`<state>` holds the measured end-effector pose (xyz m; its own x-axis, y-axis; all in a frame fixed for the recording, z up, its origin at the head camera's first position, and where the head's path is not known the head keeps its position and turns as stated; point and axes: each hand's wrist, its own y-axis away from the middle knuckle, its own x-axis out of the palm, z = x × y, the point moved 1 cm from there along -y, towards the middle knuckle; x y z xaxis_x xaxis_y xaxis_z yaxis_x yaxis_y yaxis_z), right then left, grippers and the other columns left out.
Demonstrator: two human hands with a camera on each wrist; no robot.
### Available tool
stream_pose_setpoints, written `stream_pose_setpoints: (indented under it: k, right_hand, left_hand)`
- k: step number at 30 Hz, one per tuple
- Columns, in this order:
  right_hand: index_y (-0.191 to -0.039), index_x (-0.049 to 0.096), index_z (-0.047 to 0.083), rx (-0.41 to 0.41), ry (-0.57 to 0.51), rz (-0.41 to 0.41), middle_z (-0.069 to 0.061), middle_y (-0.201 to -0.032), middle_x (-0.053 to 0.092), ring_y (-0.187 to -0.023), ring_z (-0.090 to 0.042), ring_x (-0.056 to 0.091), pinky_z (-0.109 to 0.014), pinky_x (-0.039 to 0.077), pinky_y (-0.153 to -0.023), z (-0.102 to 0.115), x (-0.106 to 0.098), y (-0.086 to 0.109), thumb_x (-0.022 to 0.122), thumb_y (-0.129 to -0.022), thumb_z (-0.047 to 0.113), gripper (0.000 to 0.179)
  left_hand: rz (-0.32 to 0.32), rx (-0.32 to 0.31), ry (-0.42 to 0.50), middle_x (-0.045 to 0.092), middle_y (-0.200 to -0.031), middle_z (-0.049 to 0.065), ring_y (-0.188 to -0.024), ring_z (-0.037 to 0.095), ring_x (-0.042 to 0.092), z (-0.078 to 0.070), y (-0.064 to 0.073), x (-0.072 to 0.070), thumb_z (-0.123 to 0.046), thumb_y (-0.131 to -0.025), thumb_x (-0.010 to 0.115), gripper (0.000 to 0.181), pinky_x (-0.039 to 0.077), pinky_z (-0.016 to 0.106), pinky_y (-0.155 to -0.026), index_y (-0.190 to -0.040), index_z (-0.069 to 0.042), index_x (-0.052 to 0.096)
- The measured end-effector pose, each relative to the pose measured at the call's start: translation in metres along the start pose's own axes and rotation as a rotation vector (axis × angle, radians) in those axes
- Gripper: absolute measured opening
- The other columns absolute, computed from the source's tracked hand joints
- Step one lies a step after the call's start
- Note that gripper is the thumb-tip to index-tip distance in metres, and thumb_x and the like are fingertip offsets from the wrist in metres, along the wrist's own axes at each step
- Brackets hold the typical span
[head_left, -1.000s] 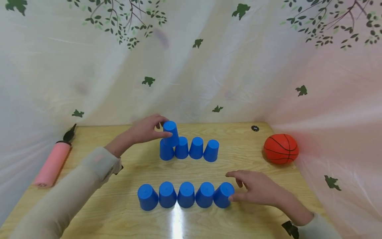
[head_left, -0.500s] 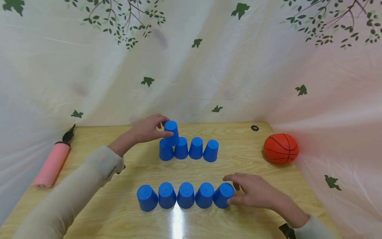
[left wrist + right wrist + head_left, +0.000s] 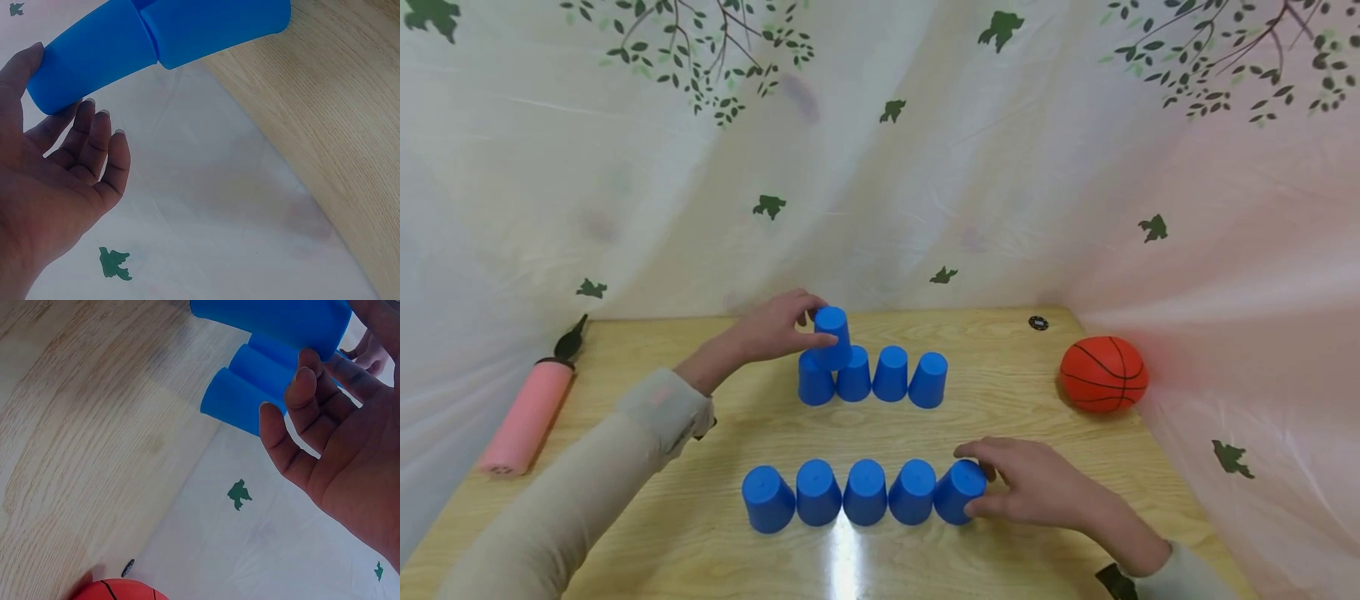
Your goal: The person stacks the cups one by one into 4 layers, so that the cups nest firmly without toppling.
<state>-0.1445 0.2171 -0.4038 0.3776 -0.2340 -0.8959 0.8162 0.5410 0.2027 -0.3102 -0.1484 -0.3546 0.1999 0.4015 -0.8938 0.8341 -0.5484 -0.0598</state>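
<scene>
In the head view my left hand (image 3: 781,327) pinches an upside-down blue plastic cup (image 3: 832,340) between thumb and fingers. That cup sits over the two left cups of the back row; the left wrist view shows its rim against the cup (image 3: 219,28) below. My right hand (image 3: 1037,483) grips the rightmost blue cup (image 3: 958,493) of the front row, thumb on the near side and fingers behind. The right wrist view shows the fingertips (image 3: 304,384) at this cup's base end. Beside it stand several more upside-down blue cups (image 3: 865,493) in a line.
The wooden table (image 3: 700,517) ends at a pale sheet wall (image 3: 865,167) with leaf prints. A pink hand pump (image 3: 531,417) lies at the left. On the right are a red toy basketball (image 3: 1103,375) and a black chip (image 3: 1038,322).
My right hand has moved slightly left and closed in around the rightmost front cup. The left hand stays at the upper cup, nearly unmoved.
</scene>
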Motion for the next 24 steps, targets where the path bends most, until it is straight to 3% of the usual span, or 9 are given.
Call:
stream_pose_setpoints:
  k: [24]
  right_hand:
    - [-0.134, 0.061, 0.020, 0.012, -0.008, 0.010, 0.010, -0.122, 0.067, -0.099, -0.004, 0.062, -0.033, 0.055, -0.084, -0.0001, 0.0012, -0.0018, 0.072, -0.084, 0.060, 0.065]
  left_hand:
    - [0.008, -0.001, 0.037, 0.062, -0.118, 0.010, -0.108, 0.026, 0.058, 0.0001, -0.0008, 0.0018, -0.047, -0.090, 0.071, 0.061, 0.054, 0.044, -0.092, -0.133, -0.006, 0.059]
